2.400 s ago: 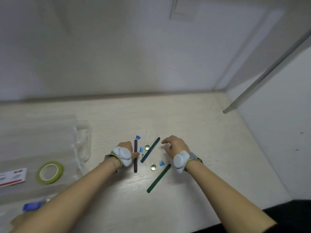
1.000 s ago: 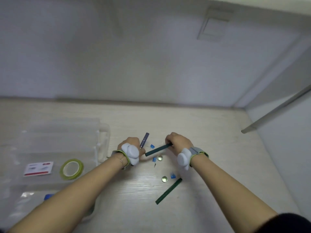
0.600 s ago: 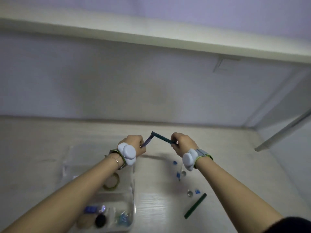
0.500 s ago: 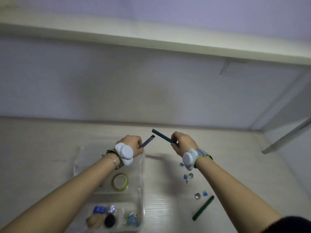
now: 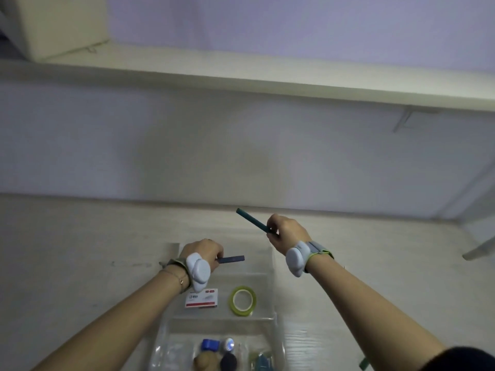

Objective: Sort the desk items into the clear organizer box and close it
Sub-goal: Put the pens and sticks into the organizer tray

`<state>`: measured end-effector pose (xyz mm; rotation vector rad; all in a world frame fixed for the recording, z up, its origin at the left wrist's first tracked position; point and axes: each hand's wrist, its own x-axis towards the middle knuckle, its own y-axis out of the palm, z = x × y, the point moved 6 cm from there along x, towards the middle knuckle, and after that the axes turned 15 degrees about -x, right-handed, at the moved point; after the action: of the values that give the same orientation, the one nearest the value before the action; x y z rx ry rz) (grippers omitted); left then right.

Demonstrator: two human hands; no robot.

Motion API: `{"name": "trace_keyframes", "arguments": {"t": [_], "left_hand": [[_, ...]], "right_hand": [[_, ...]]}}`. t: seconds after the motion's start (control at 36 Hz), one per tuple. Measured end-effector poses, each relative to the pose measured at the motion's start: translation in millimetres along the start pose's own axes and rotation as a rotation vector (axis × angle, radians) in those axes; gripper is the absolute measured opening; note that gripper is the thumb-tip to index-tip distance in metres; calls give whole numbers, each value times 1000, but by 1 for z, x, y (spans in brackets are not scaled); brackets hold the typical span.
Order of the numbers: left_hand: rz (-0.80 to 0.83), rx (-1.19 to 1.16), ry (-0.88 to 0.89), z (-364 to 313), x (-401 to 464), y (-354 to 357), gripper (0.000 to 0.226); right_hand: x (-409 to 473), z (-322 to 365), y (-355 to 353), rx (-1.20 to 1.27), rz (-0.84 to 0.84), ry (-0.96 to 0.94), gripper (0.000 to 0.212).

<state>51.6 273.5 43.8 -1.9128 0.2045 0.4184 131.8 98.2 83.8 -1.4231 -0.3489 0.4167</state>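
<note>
The clear organizer box (image 5: 271, 290) lies open on the desk below my hands. My left hand (image 5: 202, 253) grips a dark blue-grey pen (image 5: 231, 259), held level over the box's far compartment. My right hand (image 5: 285, 232) grips a teal pen (image 5: 251, 220), raised above the box's far right corner and pointing up to the left. A roll of green tape (image 5: 242, 300) and a red-and-white small box (image 5: 202, 298) lie in the middle compartment. Small blue, dark and round items (image 5: 217, 353) fill the near compartment.
The pale wooden desk (image 5: 80, 263) runs back to a grey wall. A shelf (image 5: 267, 81) hangs overhead. A metal bar (image 5: 479, 250) enters at the right edge. The end of another green pen (image 5: 363, 364) shows beside my right forearm.
Both hands picked a pen off the desk and carried them left over the box. In the last half second the left hand lowered its pen toward the far compartment and the view shifted left.
</note>
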Motion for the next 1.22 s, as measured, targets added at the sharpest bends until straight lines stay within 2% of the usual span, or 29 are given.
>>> {"name": "trace_keyframes", "arguments": {"t": [0.61,1.0,1.22], "left_hand": [[133,-15,85,18,6,27,40],[112,-243,158,23,-10,27,51],[101,-325,157,19,-13,28,50]], "right_hand": [[-7,30,17,-57,68,40,20],[-7,48,27,-96,125,15,21],[-5,50,27,-117,139,3,21]]}}
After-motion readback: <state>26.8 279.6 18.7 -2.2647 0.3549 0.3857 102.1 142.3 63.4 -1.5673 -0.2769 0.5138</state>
